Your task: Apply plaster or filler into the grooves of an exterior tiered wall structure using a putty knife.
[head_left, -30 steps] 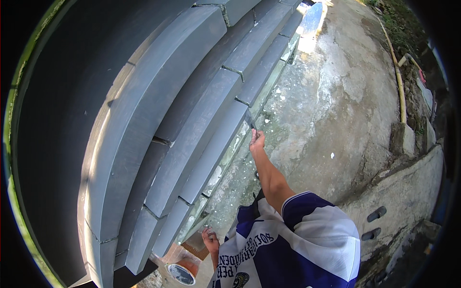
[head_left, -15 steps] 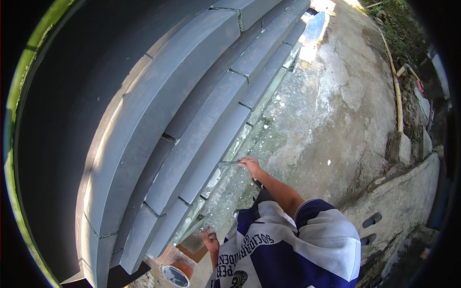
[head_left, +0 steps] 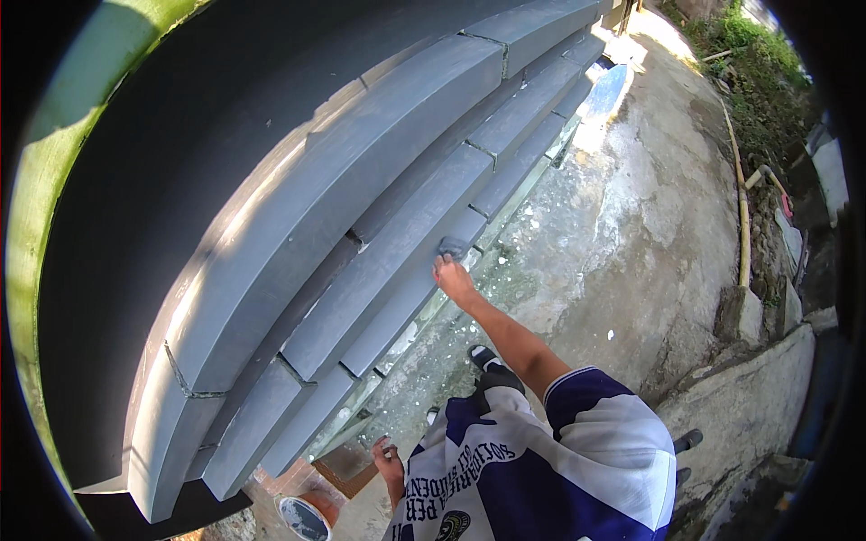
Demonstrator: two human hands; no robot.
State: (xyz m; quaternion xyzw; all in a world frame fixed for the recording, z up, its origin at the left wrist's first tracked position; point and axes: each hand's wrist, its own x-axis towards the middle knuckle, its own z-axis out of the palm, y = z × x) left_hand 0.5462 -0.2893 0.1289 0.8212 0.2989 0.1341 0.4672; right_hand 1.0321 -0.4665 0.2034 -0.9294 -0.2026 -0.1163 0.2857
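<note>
Just below the grey stepped moulding (head_left: 379,261), nearest me, my left hand (head_left: 390,462) hangs loosely curled above the paint pot (head_left: 302,518); I cannot tell whether it grips anything. Farther along the moulding, my right hand (head_left: 454,278) is clamped on a small brush (head_left: 451,245) pressed to its lowest band. I judge the long reach could smear paint unevenly or drip onto the concrete ground (head_left: 631,234).

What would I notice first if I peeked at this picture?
The big grey stepped ledges curving across the left side of the picture. The right hand reaches up to one ledge, pressing a small dark brush or pad on it. Down at the bottom, a paint can sits near the left hand.
</note>
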